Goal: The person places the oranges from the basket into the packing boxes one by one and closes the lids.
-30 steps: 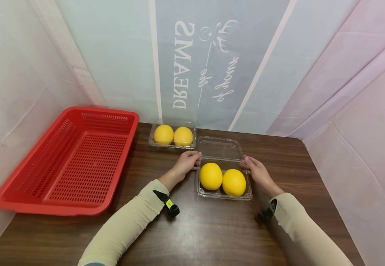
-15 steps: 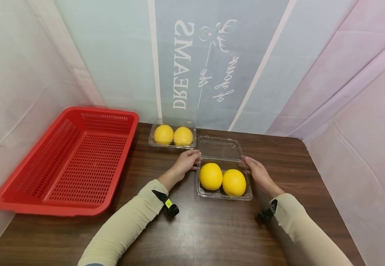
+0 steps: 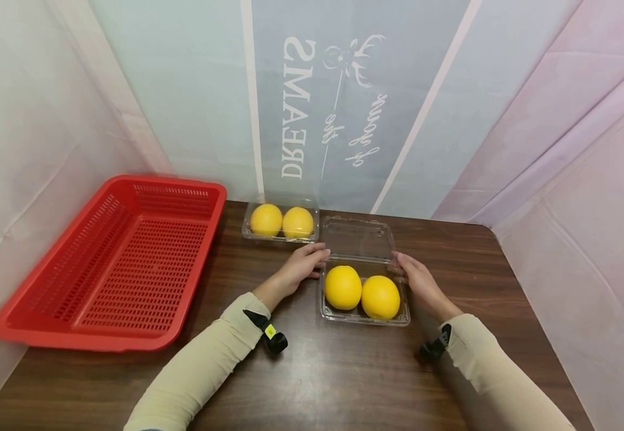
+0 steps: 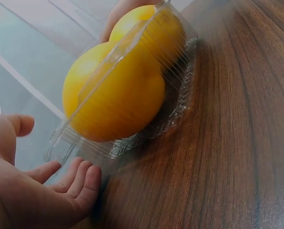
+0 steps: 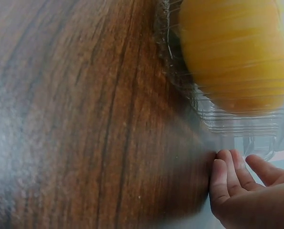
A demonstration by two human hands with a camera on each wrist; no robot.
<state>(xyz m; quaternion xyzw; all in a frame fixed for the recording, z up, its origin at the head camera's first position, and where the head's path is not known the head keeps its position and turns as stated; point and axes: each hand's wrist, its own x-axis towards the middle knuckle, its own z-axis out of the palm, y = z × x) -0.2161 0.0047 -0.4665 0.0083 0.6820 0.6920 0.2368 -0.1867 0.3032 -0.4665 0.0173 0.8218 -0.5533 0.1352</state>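
Note:
A clear plastic clamshell box (image 3: 366, 320) sits on the table with its hinged lid (image 3: 357, 238) swung back, away from the person. Two yellow oranges (image 3: 342, 288) lie side by side in its base. At the left end of the hinge is my left hand (image 3: 302, 266). In the left wrist view its fingers (image 4: 87, 183) are loosely bent with the fingertips right at the box's corner, and the thumb stands apart. My right hand (image 3: 418, 278) is at the hinge's other end. Its index finger (image 5: 260, 167) reaches the box corner in the right wrist view, the other fingers close below.
Behind and to the left, a second clear box (image 3: 281, 238) holds two more oranges (image 3: 266, 219), near the back edge. A large red plastic basket (image 3: 139, 269) stands on the left of the dark wooden table (image 3: 339, 383). Printed cloth (image 3: 355, 120) hangs behind the table.
The lid's far edge has risen slightly. My left fingertips have shifted a little right at the corner; the oranges and the second box stay in place.

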